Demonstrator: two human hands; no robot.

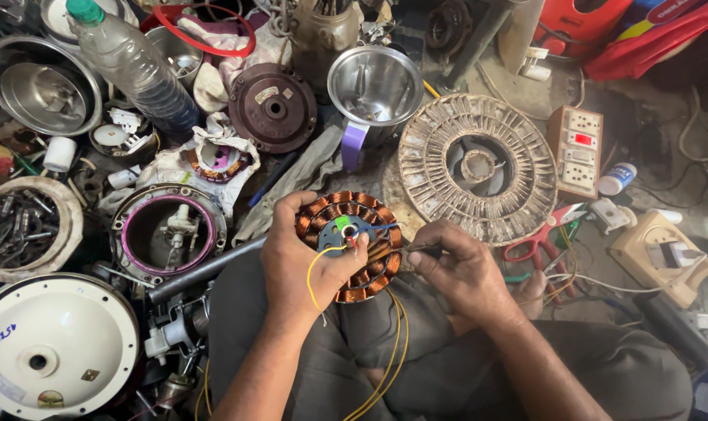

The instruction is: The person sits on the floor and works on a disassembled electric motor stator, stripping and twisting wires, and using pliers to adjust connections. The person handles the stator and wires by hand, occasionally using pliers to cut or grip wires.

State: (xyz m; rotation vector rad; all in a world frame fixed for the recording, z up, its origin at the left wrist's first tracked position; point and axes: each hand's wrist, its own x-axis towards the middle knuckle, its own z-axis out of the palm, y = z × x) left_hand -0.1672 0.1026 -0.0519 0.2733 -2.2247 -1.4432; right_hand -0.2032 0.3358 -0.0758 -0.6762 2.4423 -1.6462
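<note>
Head view, left hand (295, 261) gripping copper stator (352, 243), face-up

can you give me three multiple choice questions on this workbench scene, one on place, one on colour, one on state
1. Where do the red-handled scissors lie?
A. right of the right hand
B. inside the steel cup
C. on the white fan cover

2. What colour is the cap of the plastic bottle?
A. red
B. green
C. black

3. How is the copper-wound stator held?
A. lying untouched on the floor
B. gripped by the left hand
C. hanging from a wire

Answers:
1 A, the scissors rest just past the right hand, by the slotted metal disc.
2 B, the cap at the bottle's top is green.
3 B, the left hand wraps its rim over the lap, while the right hand pinches a thin tool at its centre.
</note>
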